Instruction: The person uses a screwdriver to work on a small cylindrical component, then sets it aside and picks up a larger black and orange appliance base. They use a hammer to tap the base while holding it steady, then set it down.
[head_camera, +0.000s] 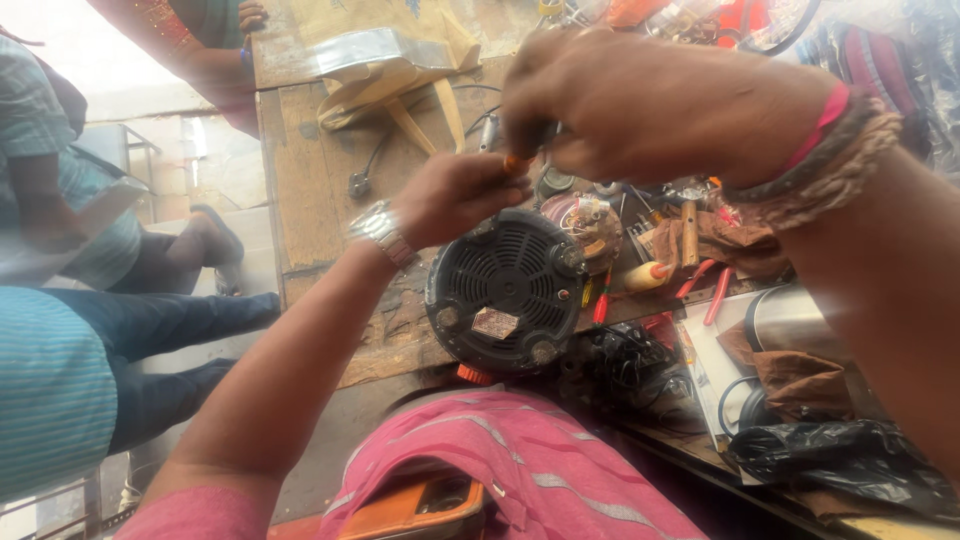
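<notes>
A round black appliance base (505, 290) lies bottom-up at the near edge of a worn wooden workbench (310, 190), showing a vented cover, small feet and a label. Just above it my left hand (455, 195) pinches a small orange-tipped part (517, 163), wrist in a metal watch. My right hand (640, 105), close to the camera with red and brown threads round the wrist, closes on the same small part from the other side. What lies between the fingers is mostly hidden.
A copper-wound motor (585, 225), red-handled pliers (705, 290) and a wooden-handled tool (648, 276) lie right of the base. A tan cloth bag (400, 70) sits at the back. A black plastic bag (850, 460) is at the right. Other people sit at the left.
</notes>
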